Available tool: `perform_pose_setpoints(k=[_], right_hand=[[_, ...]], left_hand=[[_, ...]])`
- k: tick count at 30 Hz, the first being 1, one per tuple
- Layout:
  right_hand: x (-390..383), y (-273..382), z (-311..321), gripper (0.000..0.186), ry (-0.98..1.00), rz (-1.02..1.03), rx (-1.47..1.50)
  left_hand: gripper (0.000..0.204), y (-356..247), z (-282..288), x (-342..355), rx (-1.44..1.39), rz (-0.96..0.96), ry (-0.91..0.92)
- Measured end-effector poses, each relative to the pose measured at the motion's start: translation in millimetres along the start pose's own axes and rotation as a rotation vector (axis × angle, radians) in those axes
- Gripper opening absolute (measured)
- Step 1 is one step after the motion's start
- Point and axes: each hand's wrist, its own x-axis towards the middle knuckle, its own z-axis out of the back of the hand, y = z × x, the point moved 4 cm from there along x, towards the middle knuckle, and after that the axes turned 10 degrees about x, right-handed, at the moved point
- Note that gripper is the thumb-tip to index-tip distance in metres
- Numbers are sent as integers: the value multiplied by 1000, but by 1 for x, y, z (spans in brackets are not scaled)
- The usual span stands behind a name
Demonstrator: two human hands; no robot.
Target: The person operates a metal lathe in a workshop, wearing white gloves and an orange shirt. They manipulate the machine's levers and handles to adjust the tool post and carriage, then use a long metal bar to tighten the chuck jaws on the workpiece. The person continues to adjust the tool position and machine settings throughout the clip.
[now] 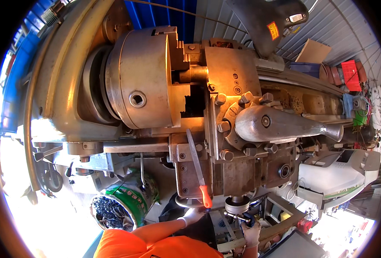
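My left hand, in a white glove, is closed at the lower rim of a metal handwheel; its fingers are partly hidden. To its right, my gloved right hand is shut on the crank handle below a round graduated dial. A file with an orange handle lies on the lathe's carriage, its handle end toward my left hand. Further up is the big chuck, its jaws around a short round metal workpiece. The tool post has a large lever on top.
A green-and-white sack full of metal shavings stands at lower left. On the right are a white machine housing and a metal frame with items inside. The lathe bed runs off right. A dark lamp-like housing hangs above it.
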Motion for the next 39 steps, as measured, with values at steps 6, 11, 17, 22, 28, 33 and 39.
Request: perform_pose_setpoints(k=[6, 11, 17, 22, 28, 33, 39], right_hand=[[11, -51, 6, 30, -2, -136, 218], [22, -46, 6, 31, 18, -173, 177], [30, -20, 2, 32, 19, -146, -2], [33, -44, -1, 34, 3, -230, 209], [33, -38, 0, 57, 81, -64, 38], [35, -20, 1, 81, 141, 62, -140], [33, 3, -4, 83, 102, 30, -70]], left_hand=[[31, 15, -11, 6, -6, -21, -12], [33, 2, 0, 0, 23, 57, 46], [36, 14, -1, -3, -106, 7, 59], [47, 10, 29, -19, -44, -143, 31], [39, 106, 42, -14, 64, 231, -15], [41, 125, 69, 5, -853, 567, -203], [36, 96, 78, 42, -1000, 627, -27]])
